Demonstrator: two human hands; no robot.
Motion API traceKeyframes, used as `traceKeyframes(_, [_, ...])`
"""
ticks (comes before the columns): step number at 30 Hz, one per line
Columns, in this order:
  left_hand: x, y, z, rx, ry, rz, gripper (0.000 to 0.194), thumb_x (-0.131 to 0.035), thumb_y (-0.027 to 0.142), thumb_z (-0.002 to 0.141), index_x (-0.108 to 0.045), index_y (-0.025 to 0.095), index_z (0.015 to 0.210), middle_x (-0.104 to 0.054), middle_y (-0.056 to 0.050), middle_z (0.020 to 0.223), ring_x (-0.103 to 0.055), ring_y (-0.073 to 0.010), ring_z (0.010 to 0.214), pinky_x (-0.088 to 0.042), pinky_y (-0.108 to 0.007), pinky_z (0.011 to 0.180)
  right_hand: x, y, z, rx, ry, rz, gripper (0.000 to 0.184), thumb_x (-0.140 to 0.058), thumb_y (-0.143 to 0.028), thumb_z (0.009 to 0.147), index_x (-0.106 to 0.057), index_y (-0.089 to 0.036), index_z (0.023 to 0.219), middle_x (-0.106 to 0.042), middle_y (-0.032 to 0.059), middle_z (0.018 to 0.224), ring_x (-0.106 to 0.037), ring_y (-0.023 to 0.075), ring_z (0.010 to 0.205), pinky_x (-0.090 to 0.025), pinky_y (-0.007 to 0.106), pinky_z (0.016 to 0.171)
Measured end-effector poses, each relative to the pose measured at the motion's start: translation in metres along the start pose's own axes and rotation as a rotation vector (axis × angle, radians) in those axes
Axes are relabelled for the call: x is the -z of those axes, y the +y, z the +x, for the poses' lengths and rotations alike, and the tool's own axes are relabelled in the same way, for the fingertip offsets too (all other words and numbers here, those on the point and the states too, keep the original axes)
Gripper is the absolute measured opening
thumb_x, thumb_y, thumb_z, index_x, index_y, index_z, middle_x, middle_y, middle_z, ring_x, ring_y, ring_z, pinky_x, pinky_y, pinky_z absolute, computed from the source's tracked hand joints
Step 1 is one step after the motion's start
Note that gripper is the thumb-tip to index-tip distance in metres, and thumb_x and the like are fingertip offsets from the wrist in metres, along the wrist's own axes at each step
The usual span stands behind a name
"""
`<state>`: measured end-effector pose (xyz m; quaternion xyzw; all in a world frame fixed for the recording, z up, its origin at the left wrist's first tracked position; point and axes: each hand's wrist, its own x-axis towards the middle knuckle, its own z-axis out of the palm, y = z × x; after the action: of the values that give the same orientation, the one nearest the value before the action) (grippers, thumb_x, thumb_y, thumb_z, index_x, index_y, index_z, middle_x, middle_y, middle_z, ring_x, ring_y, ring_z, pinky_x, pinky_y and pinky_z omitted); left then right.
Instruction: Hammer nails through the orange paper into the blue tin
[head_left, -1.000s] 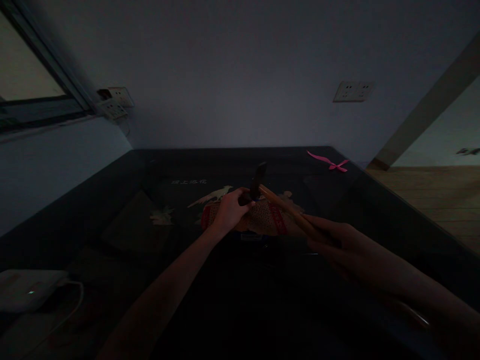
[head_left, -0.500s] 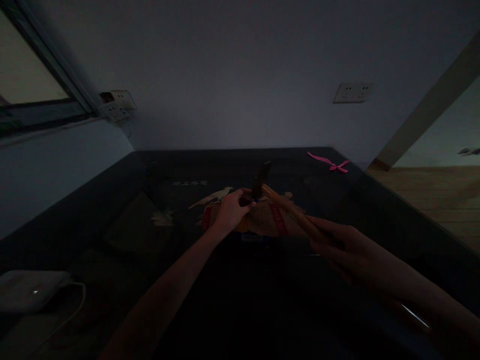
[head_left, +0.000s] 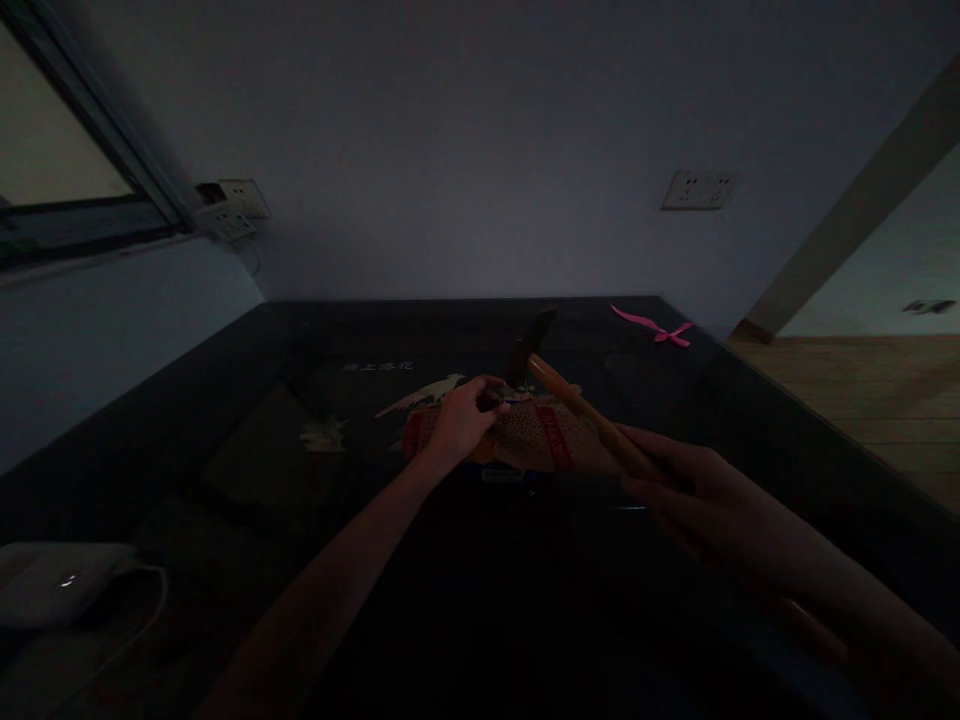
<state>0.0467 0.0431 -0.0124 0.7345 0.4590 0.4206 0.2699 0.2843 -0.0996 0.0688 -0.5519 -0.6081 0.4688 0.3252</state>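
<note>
My right hand is closed around the wooden handle of a hammer. The hammer's dark head stands just right of and above the fingertips of my left hand. Thumb and fingers of the left hand are curled together in a pinch over a patterned cloth or packet with red bands. What sits between those fingers is too dark to make out. Under both hands lies a dark, glossy table, decorated with a pale bird figure.
A pink ribbon lies near the table's far right corner. At the left front is a white device with a cord. Behind the table rises a wall with a socket plate; more sockets are by the window. The room is very dim.
The hammer's head has risen a little and shifted right, away from my left fingertips. My left hand has stayed in place on the patterned cloth or packet.
</note>
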Motion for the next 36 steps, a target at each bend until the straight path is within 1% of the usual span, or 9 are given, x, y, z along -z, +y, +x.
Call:
traceKeyframes(3, [0.001, 0.003, 0.0, -0.026, -0.014, -0.038, 0.025, -0.066, 0.011, 0.077, -0.064, 0.016, 0.101, -0.069, -0.003, 0.08, -0.067, -0.0173, 0.078, -0.053, -0.03, 0.074, -0.002, 0.008, -0.006, -0.03, 0.046, 0.073, 0.061, -0.068, -0.034, 0.078, -0.053, -0.028, 0.137, -0.054, -0.0063, 0.046, -0.048, 0.0135, 0.035, -0.039, 0.022, 0.031])
traceKeyframes(8, [0.002, 0.007, 0.0, -0.063, -0.047, -0.092, 0.027, -0.066, 0.01, 0.077, -0.062, 0.017, 0.103, -0.069, -0.004, 0.087, -0.067, -0.0169, 0.083, -0.054, -0.032, 0.078, -0.012, 0.029, -0.013, -0.084, 0.122, 0.206, 0.06, -0.068, -0.04, 0.079, -0.054, -0.022, 0.135, -0.048, -0.0068, 0.05, -0.039, 0.0091, 0.033, -0.032, 0.019, 0.028])
traceKeyframes(10, [0.003, 0.009, 0.001, -0.065, -0.057, -0.089, 0.029, -0.067, 0.01, 0.076, -0.061, 0.017, 0.104, -0.068, -0.005, 0.09, -0.067, -0.017, 0.084, -0.055, -0.032, 0.078, -0.015, 0.038, -0.015, -0.089, 0.132, 0.25, 0.062, -0.068, -0.042, 0.08, -0.052, -0.021, 0.136, -0.046, -0.0074, 0.053, -0.037, 0.007, 0.034, -0.031, 0.016, 0.029])
traceKeyframes(13, [0.006, 0.013, 0.001, -0.077, -0.08, -0.093, 0.031, -0.067, 0.01, 0.075, -0.06, 0.017, 0.104, -0.067, -0.004, 0.088, -0.066, -0.0163, 0.083, -0.055, -0.032, 0.078, -0.017, 0.049, -0.016, -0.08, 0.137, 0.295, 0.065, -0.067, -0.044, 0.081, -0.048, -0.02, 0.138, -0.046, -0.0078, 0.059, -0.034, 0.004, 0.035, -0.029, 0.014, 0.029])
traceKeyframes(16, [0.009, 0.017, 0.001, -0.106, -0.089, -0.099, 0.033, -0.067, 0.01, 0.075, -0.059, 0.018, 0.105, -0.067, -0.003, 0.087, -0.066, -0.0154, 0.083, -0.056, -0.032, 0.08, -0.016, 0.056, -0.015, -0.076, 0.122, 0.307, 0.067, -0.066, -0.044, 0.081, -0.044, -0.019, 0.14, -0.045, -0.0087, 0.056, -0.033, 0.0036, 0.034, -0.027, 0.013, 0.029])
traceKeyframes(20, [0.014, 0.022, 0.0, -0.12, -0.093, -0.045, 0.036, -0.068, 0.011, 0.074, -0.059, 0.018, 0.108, -0.068, -0.003, 0.092, -0.066, -0.0154, 0.085, -0.055, -0.032, 0.081, -0.017, 0.059, -0.014, -0.09, 0.108, 0.301, 0.065, -0.063, -0.043, 0.084, -0.043, -0.017, 0.14, -0.042, -0.0101, 0.05, -0.03, 0.0037, 0.033, -0.026, 0.013, 0.029])
traceKeyframes(23, [0.018, 0.025, -0.001, -0.133, -0.091, 0.012, 0.036, -0.069, 0.011, 0.074, -0.06, 0.018, 0.108, -0.068, -0.003, 0.094, -0.066, -0.016, 0.088, -0.054, -0.032, 0.083, -0.018, 0.059, -0.013, -0.096, 0.108, 0.33, 0.064, -0.065, -0.043, 0.083, -0.045, -0.017, 0.138, -0.044, -0.0092, 0.053, -0.032, 0.0041, 0.034, -0.026, 0.013, 0.03])
traceKeyframes(26, [0.019, 0.025, -0.001, -0.131, -0.088, 0.049, 0.034, -0.068, 0.011, 0.074, -0.061, 0.019, 0.106, -0.069, -0.003, 0.092, -0.066, -0.0164, 0.087, -0.053, -0.033, 0.083, -0.017, 0.061, -0.013, -0.09, 0.079, 0.349, 0.062, -0.065, -0.041, 0.084, -0.046, -0.019, 0.138, -0.045, -0.009, 0.055, -0.032, 0.0036, 0.034, -0.027, 0.013, 0.03])
traceKeyframes(36, [0.009, 0.022, 0.0, -0.094, -0.093, 0.064, 0.024, -0.062, 0.01, 0.079, -0.063, 0.019, 0.101, -0.069, -0.002, 0.086, -0.066, -0.015, 0.081, -0.053, -0.029, 0.077, -0.02, 0.061, -0.014, -0.091, 0.06, 0.331, 0.063, -0.063, -0.044, 0.085, -0.044, -0.02, 0.14, -0.046, -0.0084, 0.058, -0.033, 0.0031, 0.034, -0.029, 0.013, 0.03])
